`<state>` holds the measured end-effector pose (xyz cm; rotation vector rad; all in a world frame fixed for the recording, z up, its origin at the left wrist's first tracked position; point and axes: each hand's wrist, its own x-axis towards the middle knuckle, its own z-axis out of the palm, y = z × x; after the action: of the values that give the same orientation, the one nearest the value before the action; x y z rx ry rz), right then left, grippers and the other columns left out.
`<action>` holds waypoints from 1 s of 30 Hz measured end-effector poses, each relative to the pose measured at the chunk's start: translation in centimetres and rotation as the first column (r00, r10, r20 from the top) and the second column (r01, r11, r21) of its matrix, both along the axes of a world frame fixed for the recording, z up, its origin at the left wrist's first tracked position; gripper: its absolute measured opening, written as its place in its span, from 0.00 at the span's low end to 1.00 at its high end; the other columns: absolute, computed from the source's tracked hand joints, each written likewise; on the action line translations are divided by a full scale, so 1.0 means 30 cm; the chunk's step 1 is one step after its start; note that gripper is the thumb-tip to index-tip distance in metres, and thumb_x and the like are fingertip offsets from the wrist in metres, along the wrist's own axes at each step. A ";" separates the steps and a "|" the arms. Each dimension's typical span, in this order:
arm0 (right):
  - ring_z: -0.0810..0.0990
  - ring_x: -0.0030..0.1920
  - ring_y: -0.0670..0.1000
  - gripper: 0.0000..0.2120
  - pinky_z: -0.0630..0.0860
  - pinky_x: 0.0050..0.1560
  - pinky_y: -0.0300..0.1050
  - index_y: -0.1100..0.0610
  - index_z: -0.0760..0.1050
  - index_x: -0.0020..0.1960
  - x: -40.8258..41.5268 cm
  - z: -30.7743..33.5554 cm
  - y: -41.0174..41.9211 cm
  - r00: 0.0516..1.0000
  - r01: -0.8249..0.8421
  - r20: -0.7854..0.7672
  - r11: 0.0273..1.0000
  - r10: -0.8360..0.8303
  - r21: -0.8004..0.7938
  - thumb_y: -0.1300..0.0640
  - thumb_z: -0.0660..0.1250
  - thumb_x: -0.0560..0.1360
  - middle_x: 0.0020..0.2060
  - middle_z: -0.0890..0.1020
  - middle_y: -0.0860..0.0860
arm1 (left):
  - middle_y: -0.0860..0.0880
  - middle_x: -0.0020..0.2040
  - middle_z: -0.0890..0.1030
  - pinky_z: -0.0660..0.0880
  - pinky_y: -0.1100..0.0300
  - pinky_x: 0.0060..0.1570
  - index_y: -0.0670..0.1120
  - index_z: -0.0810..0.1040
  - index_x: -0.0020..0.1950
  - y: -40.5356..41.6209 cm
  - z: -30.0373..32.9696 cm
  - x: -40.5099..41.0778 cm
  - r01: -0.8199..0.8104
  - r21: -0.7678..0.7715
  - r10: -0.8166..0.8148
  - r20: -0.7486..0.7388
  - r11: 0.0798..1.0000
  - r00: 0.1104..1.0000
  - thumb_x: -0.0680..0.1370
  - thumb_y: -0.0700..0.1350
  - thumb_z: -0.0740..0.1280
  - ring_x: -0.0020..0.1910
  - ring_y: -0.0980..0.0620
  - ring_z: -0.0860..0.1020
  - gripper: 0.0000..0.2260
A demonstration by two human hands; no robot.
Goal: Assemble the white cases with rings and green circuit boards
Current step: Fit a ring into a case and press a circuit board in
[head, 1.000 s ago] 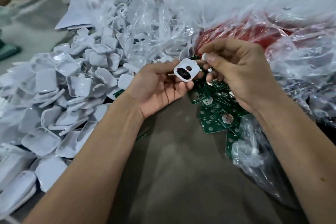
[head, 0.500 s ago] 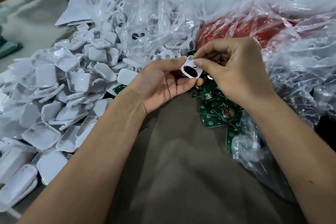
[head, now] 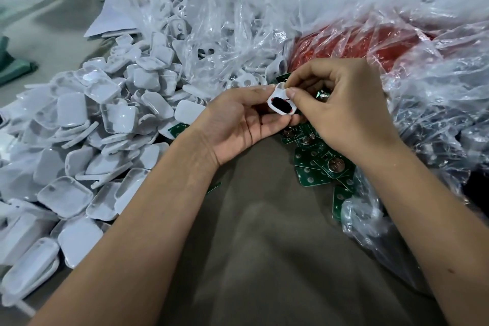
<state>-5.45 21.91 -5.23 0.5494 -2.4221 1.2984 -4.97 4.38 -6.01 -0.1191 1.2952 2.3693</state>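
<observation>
We hold one white case (head: 281,105) between both hands, above the near edge of the green circuit boards (head: 321,159) on the worktop (head: 251,246). Our left hand (head: 238,122) cradles it from the left and below, fingers curled round it. Our right hand (head: 341,103) comes in from the right, its grip pressed together, thumb and forefinger pinching the case's upper right edge. The case's long axis runs from upper left down to the right, dark opening facing us. The pile of cases (head: 79,140) lies well to the left.
</observation>
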 end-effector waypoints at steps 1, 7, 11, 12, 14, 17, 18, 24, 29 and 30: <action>0.84 0.39 0.42 0.04 0.78 0.41 0.30 0.55 0.87 0.46 0.002 -0.001 -0.003 1.000 0.010 -0.002 1.000 -0.010 0.000 0.62 0.76 0.75 0.38 0.85 0.42 | 0.35 0.48 0.83 0.83 0.60 0.41 0.33 0.78 0.57 0.001 0.000 0.000 0.002 0.003 -0.002 -0.003 1.000 1.000 0.83 0.37 0.60 0.42 0.39 0.85 0.10; 0.83 0.36 0.45 0.02 0.81 0.38 0.39 0.53 0.87 0.44 -0.005 -0.005 0.000 0.996 0.078 0.038 0.997 -0.077 -0.015 0.58 0.79 0.73 0.36 0.84 0.43 | 0.36 0.47 0.84 0.84 0.59 0.42 0.34 0.80 0.56 -0.002 -0.006 -0.001 0.025 -0.006 -0.025 -0.026 1.000 0.999 0.81 0.37 0.62 0.42 0.39 0.86 0.10; 0.85 0.31 0.47 0.03 0.83 0.32 0.42 0.56 0.86 0.44 -0.013 -0.005 0.017 0.984 0.028 0.176 0.995 -0.011 -0.095 0.61 0.79 0.73 0.34 0.85 0.49 | 0.36 0.47 0.84 0.84 0.59 0.42 0.34 0.81 0.56 -0.002 -0.010 0.000 0.037 -0.050 -0.039 -0.041 0.998 0.998 0.82 0.37 0.61 0.42 0.39 0.86 0.11; 0.85 0.30 0.48 0.03 0.83 0.32 0.42 0.57 0.86 0.44 -0.014 -0.005 0.021 0.980 0.015 0.201 0.994 0.008 -0.113 0.62 0.79 0.74 0.34 0.85 0.49 | 0.36 0.47 0.84 0.83 0.59 0.41 0.34 0.81 0.56 -0.002 -0.010 0.000 0.038 -0.064 -0.040 -0.044 0.997 0.998 0.82 0.37 0.61 0.41 0.40 0.85 0.11; 0.84 0.29 0.48 0.03 0.80 0.31 0.39 0.57 0.85 0.44 -0.017 -0.006 0.023 0.976 0.000 0.216 0.993 0.026 -0.120 0.62 0.79 0.74 0.33 0.85 0.50 | 0.36 0.47 0.84 0.83 0.60 0.41 0.34 0.81 0.55 0.000 -0.009 0.001 0.037 -0.086 -0.042 -0.048 0.996 0.998 0.83 0.38 0.61 0.40 0.41 0.85 0.11; 0.84 0.28 0.47 0.04 0.78 0.29 0.36 0.58 0.85 0.43 -0.016 -0.011 0.019 0.974 -0.004 0.224 0.991 0.034 -0.135 0.62 0.79 0.73 0.33 0.85 0.49 | 0.38 0.46 0.84 0.83 0.60 0.41 0.35 0.81 0.55 0.003 -0.006 0.003 0.032 -0.098 -0.037 -0.050 0.995 0.998 0.83 0.38 0.60 0.40 0.42 0.85 0.11; 0.84 0.28 0.47 0.04 0.78 0.29 0.37 0.58 0.85 0.43 -0.015 -0.012 0.018 0.973 0.000 0.226 0.990 0.033 -0.142 0.63 0.79 0.73 0.33 0.85 0.50 | 0.38 0.46 0.84 0.83 0.60 0.41 0.35 0.81 0.55 0.003 -0.006 0.004 0.030 -0.099 -0.035 -0.051 0.995 0.998 0.83 0.38 0.60 0.39 0.42 0.85 0.11; 0.84 0.34 0.52 0.13 0.83 0.31 0.46 0.59 0.78 0.49 -0.020 -0.009 0.030 0.948 0.040 0.317 0.971 0.038 -0.235 0.65 0.81 0.71 0.41 0.83 0.58 | 0.39 0.45 0.84 0.82 0.61 0.40 0.34 0.79 0.62 0.005 -0.006 0.008 0.049 -0.130 -0.059 -0.077 0.990 0.995 0.84 0.38 0.58 0.39 0.43 0.85 0.13; 0.86 0.33 0.55 0.09 0.85 0.34 0.51 0.61 0.81 0.44 -0.019 -0.006 0.034 0.945 0.033 0.322 0.959 0.063 -0.283 0.67 0.80 0.71 0.38 0.85 0.58 | 0.36 0.48 0.85 0.83 0.60 0.41 0.33 0.77 0.65 0.002 -0.009 0.008 0.061 -0.120 -0.071 -0.078 0.991 0.994 0.83 0.38 0.59 0.42 0.42 0.86 0.15; 0.86 0.33 0.54 0.08 0.85 0.35 0.51 0.61 0.81 0.43 -0.019 -0.007 0.033 0.951 0.034 0.304 0.961 0.053 -0.275 0.67 0.80 0.71 0.37 0.85 0.57 | 0.35 0.49 0.85 0.83 0.60 0.42 0.33 0.77 0.65 0.002 -0.009 0.008 0.064 -0.111 -0.072 -0.077 0.992 0.994 0.82 0.39 0.61 0.43 0.41 0.86 0.15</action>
<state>-6.01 22.91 -5.44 0.2973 -2.4091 1.8101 -4.73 4.42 -6.28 -0.0116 1.4434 2.2674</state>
